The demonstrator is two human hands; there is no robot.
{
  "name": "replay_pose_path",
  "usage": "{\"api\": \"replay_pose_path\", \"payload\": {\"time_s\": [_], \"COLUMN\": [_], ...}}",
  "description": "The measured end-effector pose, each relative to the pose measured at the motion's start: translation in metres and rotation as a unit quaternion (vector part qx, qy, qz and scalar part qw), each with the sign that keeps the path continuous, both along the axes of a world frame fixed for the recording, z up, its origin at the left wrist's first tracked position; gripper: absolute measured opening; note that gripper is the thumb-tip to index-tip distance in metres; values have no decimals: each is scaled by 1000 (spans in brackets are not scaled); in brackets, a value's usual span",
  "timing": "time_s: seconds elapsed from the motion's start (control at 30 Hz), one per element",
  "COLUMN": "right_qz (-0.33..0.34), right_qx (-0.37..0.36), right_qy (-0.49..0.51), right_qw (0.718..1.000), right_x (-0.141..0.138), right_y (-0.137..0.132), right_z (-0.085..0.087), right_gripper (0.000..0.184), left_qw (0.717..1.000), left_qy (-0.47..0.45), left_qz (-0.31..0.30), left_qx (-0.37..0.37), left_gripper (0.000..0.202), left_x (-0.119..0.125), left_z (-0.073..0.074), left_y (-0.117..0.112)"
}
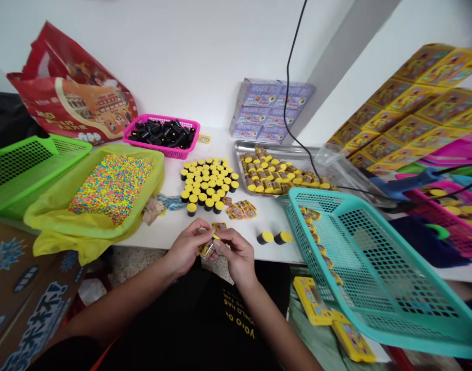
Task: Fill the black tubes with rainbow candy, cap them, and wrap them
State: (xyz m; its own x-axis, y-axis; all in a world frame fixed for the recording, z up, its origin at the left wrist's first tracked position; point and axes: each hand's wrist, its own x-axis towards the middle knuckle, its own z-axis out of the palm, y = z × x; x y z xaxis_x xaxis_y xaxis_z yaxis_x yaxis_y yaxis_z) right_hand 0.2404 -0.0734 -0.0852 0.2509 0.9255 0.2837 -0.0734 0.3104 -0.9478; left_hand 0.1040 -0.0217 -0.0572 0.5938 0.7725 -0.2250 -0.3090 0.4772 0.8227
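My left hand [186, 246] and my right hand [236, 252] meet at the white table's front edge, both pinched on one small yellow-capped tube with a printed label [208, 248] between the fingertips. A few loose label stickers [241, 209] lie just beyond the hands. Behind them stands a cluster of black tubes with yellow caps [207, 183]. Two more capped tubes [274, 237] lie on their sides to the right of my right hand.
A teal basket [375, 278] tilts at the right with labelled tubes inside. A metal tray [243, 149] holds several labelled tubes. A pink basket [162, 135] of black tubes, a yellow bag of coloured candy beads [112, 185] and a green basket [27, 170] sit left.
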Motion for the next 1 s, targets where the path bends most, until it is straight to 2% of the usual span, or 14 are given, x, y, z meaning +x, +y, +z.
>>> {"api": "replay_pose_path", "payload": {"time_s": [0.13,0.3,0.57,0.67,0.73,0.83,1.0], "right_qz": [-15,-44,-56,-52,-48,-69,-112], "right_qx": [-1,7,18,34,62,104,134], "right_qy": [-25,-114,-158,-181,-234,-325,-370], "right_qw": [1000,993,986,981,969,938,913], "right_x": [1,4,6,6,6,3,1], "right_y": [0,-2,-3,-4,-5,-6,-6], "right_z": [-2,-6,-6,-3,0,3,4], "right_gripper": [11,16,16,17,22,52,47], "left_qw": [1000,998,998,998,996,995,996], "left_qy": [-1,-14,-27,-37,-50,-61,-66], "left_qz": [-3,8,8,26,42,42,33], "left_qx": [-25,-56,-49,-54,-59,-64,-52], "left_gripper": [41,43,40,38,37,36,34], "left_x": [0,0,1,0,1,2,3], "left_z": [-3,0,1,-1,-1,-1,1], "left_y": [1,1,2,2,3,2,2]}}
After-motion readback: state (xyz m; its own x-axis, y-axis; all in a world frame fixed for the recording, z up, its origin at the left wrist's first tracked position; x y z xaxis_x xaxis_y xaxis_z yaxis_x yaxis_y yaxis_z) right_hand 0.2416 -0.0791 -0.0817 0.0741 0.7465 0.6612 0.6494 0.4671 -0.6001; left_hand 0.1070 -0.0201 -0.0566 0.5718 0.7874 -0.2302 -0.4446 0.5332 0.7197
